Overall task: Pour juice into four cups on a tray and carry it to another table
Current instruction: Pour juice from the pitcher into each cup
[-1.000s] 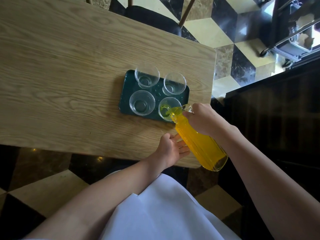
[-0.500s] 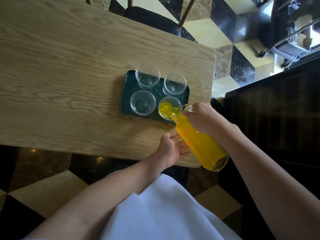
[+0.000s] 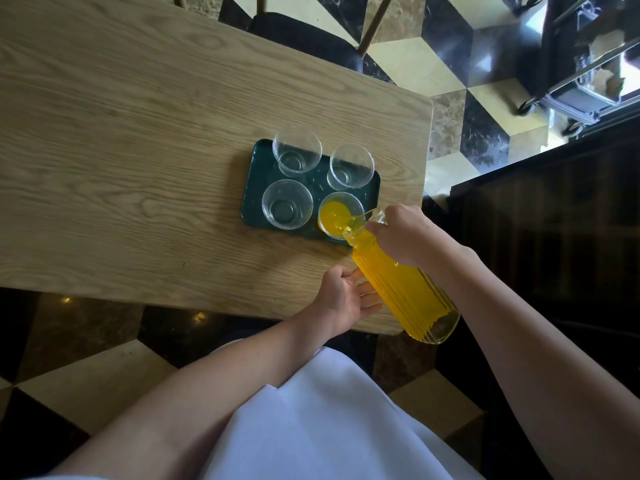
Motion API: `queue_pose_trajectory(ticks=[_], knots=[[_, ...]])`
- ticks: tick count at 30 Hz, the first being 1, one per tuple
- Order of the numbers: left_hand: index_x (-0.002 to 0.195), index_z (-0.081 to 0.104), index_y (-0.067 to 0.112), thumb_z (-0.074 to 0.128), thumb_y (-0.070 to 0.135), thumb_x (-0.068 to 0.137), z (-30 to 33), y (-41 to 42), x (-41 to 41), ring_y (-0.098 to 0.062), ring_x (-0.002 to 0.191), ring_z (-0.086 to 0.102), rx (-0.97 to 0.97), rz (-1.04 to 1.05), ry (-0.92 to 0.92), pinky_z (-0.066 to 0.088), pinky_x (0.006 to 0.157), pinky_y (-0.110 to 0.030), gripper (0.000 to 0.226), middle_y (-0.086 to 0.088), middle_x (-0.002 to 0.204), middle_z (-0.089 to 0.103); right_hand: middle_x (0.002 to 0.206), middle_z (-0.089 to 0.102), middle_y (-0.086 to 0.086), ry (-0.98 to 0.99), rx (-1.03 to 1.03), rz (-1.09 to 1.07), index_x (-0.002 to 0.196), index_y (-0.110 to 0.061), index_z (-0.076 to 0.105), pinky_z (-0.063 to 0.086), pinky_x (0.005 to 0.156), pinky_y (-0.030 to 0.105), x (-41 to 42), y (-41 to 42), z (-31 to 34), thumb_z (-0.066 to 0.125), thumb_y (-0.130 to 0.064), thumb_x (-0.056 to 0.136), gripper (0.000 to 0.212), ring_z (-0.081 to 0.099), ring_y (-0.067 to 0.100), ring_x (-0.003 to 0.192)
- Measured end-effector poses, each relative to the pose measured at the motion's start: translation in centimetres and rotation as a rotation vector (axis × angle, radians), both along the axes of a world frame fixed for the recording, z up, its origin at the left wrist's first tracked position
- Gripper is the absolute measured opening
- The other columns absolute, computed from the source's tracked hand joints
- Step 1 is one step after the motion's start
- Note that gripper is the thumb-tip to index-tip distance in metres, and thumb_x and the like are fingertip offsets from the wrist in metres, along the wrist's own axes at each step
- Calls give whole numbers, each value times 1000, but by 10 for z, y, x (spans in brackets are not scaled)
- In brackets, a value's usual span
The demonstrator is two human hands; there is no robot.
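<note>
- Head view: right hand (image 3: pixel 405 237) grips the tilted juice jug (image 3: pixel 405 289), pouring into the near-right cup (image 3: pixel 337 216).
- Three other cups (image 3: pixel 286 204) on the green tray (image 3: pixel 252 188) hold nothing.
- Left hand (image 3: pixel 343 299), fingers straight, supports the jug.

Two bare forearms reach forward from the bottom edge. The right hand (image 3: pixel 403 237) is curled in a grip, knuckles up, wrist bent downward to the left. The left hand (image 3: pixel 341 299) lies lower, palm turned right, fingers (image 3: pixel 369 295) extended and relaxed.
</note>
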State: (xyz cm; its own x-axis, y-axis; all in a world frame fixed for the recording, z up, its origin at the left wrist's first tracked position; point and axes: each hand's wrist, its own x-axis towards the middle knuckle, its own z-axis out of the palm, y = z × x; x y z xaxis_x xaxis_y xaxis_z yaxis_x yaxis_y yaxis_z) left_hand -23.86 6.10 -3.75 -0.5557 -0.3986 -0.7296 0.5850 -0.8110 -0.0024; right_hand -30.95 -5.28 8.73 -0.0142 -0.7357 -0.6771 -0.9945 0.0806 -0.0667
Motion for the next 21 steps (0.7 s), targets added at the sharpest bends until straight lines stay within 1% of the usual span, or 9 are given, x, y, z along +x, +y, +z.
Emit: queue_pose_trajectory(ticks=[3, 5, 7, 12, 14, 16, 18, 20, 21], knots=[[124, 67, 14, 21, 32, 96, 0, 0, 1, -42, 133, 53, 0, 3, -5, 37, 110, -50, 56, -23, 133, 65, 95, 57, 14, 9, 3, 6, 93, -4, 56, 51, 63, 35, 1, 0, 1, 49, -41, 103, 40, 60, 27, 75], [125, 66, 14, 21, 32, 96, 1, -1, 1, -42, 132, 54, -3, 3, -9, 38, 109, -50, 57, -23, 133, 65, 94, 57, 13, 15, 0, 9, 92, -4, 56, 53, 65, 37, 1, -1, 1, 48, -42, 103, 41, 61, 28, 76], [125, 67, 14, 21, 32, 96, 3, -1, 1, -41, 131, 56, -12, 0, -21, 37, 111, -52, 57, -22, 131, 66, 95, 58, 13, 13, -6, 5, 94, -4, 57, 54, 66, 37, 0, -1, 1, 48, -43, 103, 41, 62, 29, 77], [124, 66, 16, 23, 30, 92, 6, -7, 3, -40, 130, 56, -61, -8, -77, 34, 115, -56, 56, -19, 123, 71, 90, 58, 9, -55, -54, -42, 97, -5, 59, 52, 59, 34, -5, 1, 4, 50, -42, 102, 38, 60, 22, 70], [124, 65, 16, 23, 30, 92, 9, -11, 4, -39, 128, 57, -90, -15, -114, 35, 114, -56, 55, -16, 116, 73, 89, 57, 9, -80, -87, -68, 94, -8, 57, 46, 53, 31, -10, 2, 6, 49, -43, 102, 37, 57, 21, 66], [124, 64, 16, 21, 30, 93, 11, -16, 6, -38, 123, 59, -113, -23, -135, 35, 113, -56, 55, -14, 112, 73, 87, 55, 7, -92, -120, -68, 94, -9, 58, 40, 52, 29, -15, 4, 8, 47, -44, 101, 38, 53, 19, 65], [130, 61, 15, 21, 31, 94, 12, -20, 9, -37, 122, 57, -127, -34, -142, 36, 113, -55, 56, -15, 116, 71, 86, 57, 9, -135, -153, -98, 90, -9, 58, 43, 50, 32, -19, 6, 9, 48, -43, 101, 37, 55, 22, 65], [133, 59, 15, 21, 32, 95, 11, -23, 11, -36, 125, 56, -150, -50, -145, 36, 113, -54, 57, -15, 122, 69, 84, 61, 13, -208, -193, -153, 82, -8, 54, 52, 52, 43, -23, 9, 11, 51, -42, 99, 38, 61, 30, 65], [130, 60, 17, 20, 32, 96, 11, -25, 11, -34, 124, 57, -161, -50, -152, 35, 113, -53, 55, -14, 120, 69, 82, 62, 14, -225, -212, -158, 81, -8, 54, 54, 55, 46, -24, 11, 12, 52, -43, 99, 39, 62, 33, 66]])
